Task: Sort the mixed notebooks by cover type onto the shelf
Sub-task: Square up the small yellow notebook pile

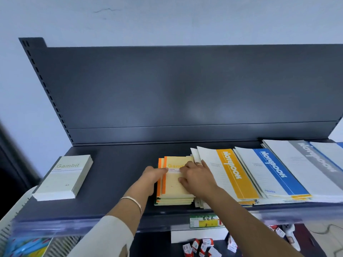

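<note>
- Head view: your dark shelf [118, 182] holds every notebook, lying flat.
- Large white notebooks [272, 169] with orange, blue and grey bands overlap along the right side.
- A pale green stack [65, 179] marked "Gambit" sits well apart at the left.
- The cream stack [176, 188] with orange spines lies mid-shelf, touching the large ones.
- Your right hand [196, 178] rests with loose fingers on its top cover.
- Your left hand [153, 175] has its thumb on the spine edge; its fingers are hidden, so the grip cannot be told.

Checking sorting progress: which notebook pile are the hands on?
The yellow Gambit pile with orange spines, mid-shelf: left hand and right hand touch it. The pale green Gambit pile lies apart at left, untouched.
</note>
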{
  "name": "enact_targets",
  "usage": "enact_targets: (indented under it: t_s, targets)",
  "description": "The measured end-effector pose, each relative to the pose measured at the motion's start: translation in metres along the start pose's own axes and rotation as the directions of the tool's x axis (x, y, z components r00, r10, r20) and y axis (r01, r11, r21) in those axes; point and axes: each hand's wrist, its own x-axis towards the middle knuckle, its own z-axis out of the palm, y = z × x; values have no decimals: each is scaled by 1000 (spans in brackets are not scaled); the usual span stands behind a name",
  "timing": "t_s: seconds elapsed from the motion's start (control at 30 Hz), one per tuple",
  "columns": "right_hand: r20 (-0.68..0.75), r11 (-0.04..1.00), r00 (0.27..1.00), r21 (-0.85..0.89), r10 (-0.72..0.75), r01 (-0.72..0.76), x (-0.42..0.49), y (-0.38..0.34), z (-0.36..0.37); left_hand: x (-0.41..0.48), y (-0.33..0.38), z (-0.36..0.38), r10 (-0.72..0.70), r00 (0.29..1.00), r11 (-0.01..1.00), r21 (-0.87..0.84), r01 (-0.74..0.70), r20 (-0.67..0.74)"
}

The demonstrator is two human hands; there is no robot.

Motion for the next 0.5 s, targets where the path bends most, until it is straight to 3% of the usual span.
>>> enact_targets:
  t_s: [0.13, 0.5]
  targets:
    - [-21, 1000, 1000, 17, -1, 1, -3, -1, 2, 7, 7, 4, -55, 997, 988, -142, 61, 46]
    - [-65, 993, 998, 114, -4, 11, 0, -1, -2, 5, -3, 7, 30, 999, 922, -388, -16, 29]
